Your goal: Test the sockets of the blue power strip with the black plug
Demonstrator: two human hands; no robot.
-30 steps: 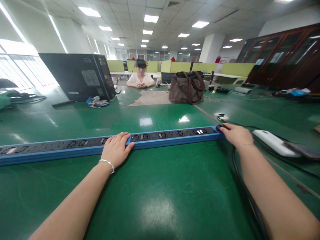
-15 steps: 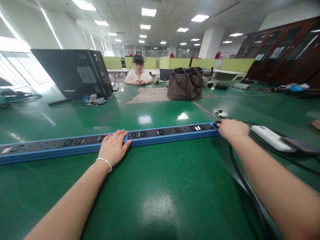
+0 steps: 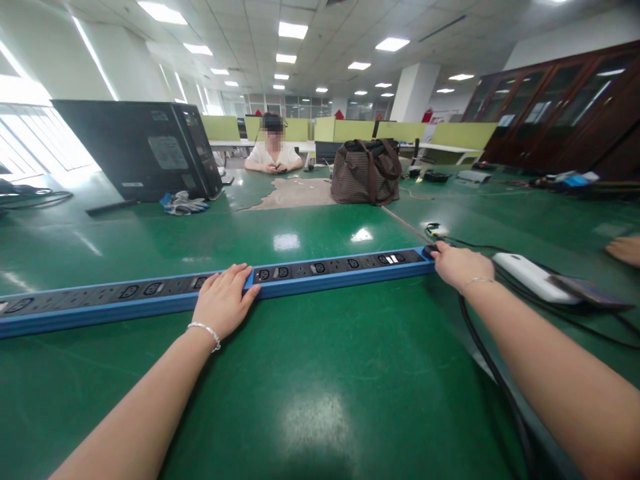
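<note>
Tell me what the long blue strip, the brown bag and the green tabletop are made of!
Blue strip: maybe painted metal, satiny, with crisp straight edges. Its black socket panels look like dull moulded plastic.
Brown bag: probably matte woven cloth, since it slumps and has a fine pattern.
Green tabletop: glossy, with bright reflections; maybe paint or a plastic sheet.

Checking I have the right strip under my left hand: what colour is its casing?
Blue, clearest in the head view.
</note>
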